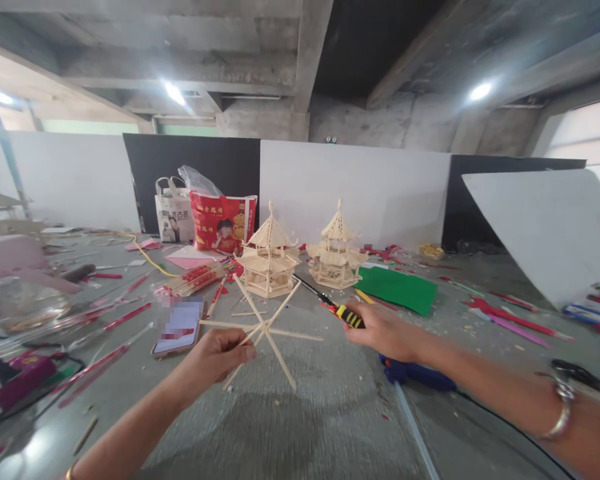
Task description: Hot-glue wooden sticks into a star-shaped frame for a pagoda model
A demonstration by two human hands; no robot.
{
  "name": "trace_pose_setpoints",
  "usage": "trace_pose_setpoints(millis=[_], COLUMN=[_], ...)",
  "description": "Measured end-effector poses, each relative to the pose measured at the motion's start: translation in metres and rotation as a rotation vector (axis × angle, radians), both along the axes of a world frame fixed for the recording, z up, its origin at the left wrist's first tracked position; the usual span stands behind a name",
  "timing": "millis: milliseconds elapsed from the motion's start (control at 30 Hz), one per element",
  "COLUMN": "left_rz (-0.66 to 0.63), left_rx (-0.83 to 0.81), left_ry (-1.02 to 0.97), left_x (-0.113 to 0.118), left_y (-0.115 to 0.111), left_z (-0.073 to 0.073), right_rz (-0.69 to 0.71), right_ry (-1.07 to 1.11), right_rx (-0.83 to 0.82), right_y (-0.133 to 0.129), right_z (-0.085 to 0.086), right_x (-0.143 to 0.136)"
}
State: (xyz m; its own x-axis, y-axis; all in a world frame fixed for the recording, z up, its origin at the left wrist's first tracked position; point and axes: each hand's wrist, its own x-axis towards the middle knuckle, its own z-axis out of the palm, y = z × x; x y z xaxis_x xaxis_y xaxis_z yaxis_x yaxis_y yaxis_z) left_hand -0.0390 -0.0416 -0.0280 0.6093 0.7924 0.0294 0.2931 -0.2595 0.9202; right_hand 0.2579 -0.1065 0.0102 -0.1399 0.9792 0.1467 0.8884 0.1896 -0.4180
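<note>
My left hand [230, 353] pinches one arm of a star-shaped frame of thin wooden sticks [266, 328], whose sticks meet at a joint in the middle. My right hand [375, 327] is wrapped round the yellow-and-black handle of a long-shafted tool [349, 315]; its thin dark shaft points up and left, toward the models. I cannot make out the tool's exact kind. Behind the frame stands a wooden-stick pagoda model [269, 257], with a second pagoda model [338, 250] to its right. A blue glue gun [420, 375] lies below my right forearm, a clear glue stick protruding from it.
A phone [179, 325] lies left of the frame. Packs of sticks [193, 279], a red bag [223, 223] and a white bag [173, 213] sit farther back. A green sheet [400, 289] lies to the right. Red scraps and a pink hot-glue-coloured device [17, 380] clutter the sides.
</note>
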Motion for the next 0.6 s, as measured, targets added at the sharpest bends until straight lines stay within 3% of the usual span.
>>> trace_pose_setpoints(millis=[600], left_rz=[-0.001], left_rx=[0.210], left_ry=[0.098], left_x=[-0.0027], left_y=[0.0077], left_z=[-0.0088], right_rz=[-0.022], right_ry=[-0.053], right_rx=[0.112], right_y=[-0.0074], right_z=[0.0018], right_x=[-0.0083])
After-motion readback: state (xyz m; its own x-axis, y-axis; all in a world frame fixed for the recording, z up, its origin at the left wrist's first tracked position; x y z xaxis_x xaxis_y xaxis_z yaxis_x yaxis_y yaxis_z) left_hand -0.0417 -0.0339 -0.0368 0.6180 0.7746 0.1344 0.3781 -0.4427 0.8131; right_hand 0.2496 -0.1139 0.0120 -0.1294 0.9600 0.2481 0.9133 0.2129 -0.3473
